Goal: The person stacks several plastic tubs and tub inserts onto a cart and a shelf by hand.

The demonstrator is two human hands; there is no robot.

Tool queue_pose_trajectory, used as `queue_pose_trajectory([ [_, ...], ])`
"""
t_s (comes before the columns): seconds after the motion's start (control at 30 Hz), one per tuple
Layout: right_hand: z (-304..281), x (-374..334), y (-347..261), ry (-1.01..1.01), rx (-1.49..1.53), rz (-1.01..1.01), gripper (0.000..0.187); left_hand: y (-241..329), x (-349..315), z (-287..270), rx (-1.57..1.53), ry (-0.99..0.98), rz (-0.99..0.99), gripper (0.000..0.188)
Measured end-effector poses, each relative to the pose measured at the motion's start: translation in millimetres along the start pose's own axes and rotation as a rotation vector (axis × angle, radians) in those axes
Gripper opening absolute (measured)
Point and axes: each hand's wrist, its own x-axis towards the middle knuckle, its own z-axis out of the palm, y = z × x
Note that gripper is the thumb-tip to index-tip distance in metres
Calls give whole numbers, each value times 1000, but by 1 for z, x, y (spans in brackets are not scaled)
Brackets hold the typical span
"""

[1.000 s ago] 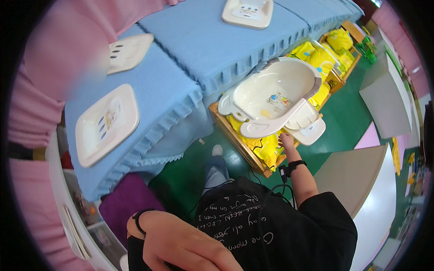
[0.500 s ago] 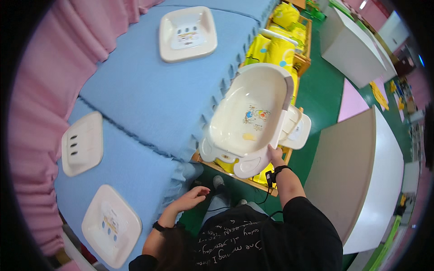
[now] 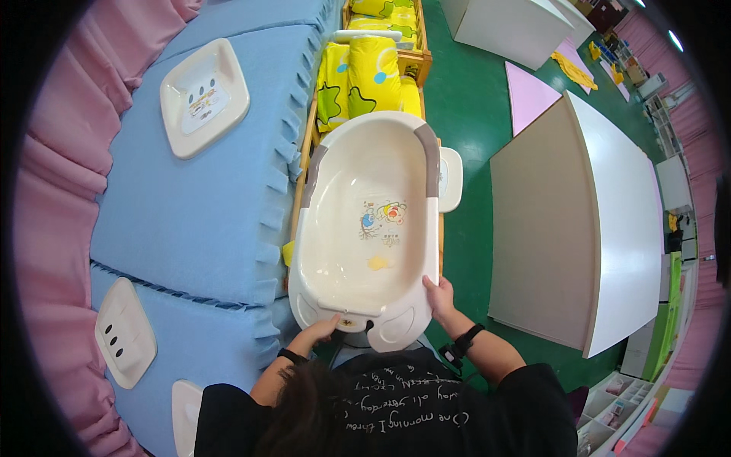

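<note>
A white baby bathtub [image 3: 335, 251] with grey side grips and a cartoon print inside is in front of my body, over a wooden bed frame. My right hand [image 3: 442, 298] is closed on its near right rim, thumb on top. At the near left end, my left hand [image 3: 320, 330] has its thumb on the rim by the small round plug; its fingers are hidden underneath. Partly behind the tub's right side, a white shallow basin [image 3: 452, 183] shows.
Blue-covered beds [image 3: 190, 206] on the left carry several white basins, one [image 3: 234, 84] at the far end. Yellow patterned bedding [image 3: 375, 76] fills the wooden frame beyond the tub. A large white cabinet [image 3: 548, 228] stands on the green floor [image 3: 468, 251] to the right.
My left hand has come from below onto the tub's near rim. The tub has straightened and sits closer to my body. My view has turned to the right.
</note>
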Motion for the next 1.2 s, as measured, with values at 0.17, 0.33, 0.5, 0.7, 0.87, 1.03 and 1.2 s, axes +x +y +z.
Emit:
queue_pose_trajectory([
  [0.17,-77,-19,13,-187,38,442,29,31,27,60,-267,-221,-402,114],
  [0.33,-147,-23,94,-466,-180,794,32,47,54,129,-608,-14,-257,100],
  [0.5,-193,-19,119,-591,-267,1011,30,20,107,188,-747,674,-315,108],
  [0.7,-279,81,59,126,-61,401,106,-8,140,214,-592,632,-359,93],
  [0.87,-342,192,-30,509,-60,-156,113,49,130,224,-604,766,-391,78],
  [1.03,-368,244,-71,552,-278,-285,87,56,163,228,-667,704,-386,65],
  [1.2,-380,222,-88,588,-129,-258,65,68,162,235,-824,706,-242,48],
])
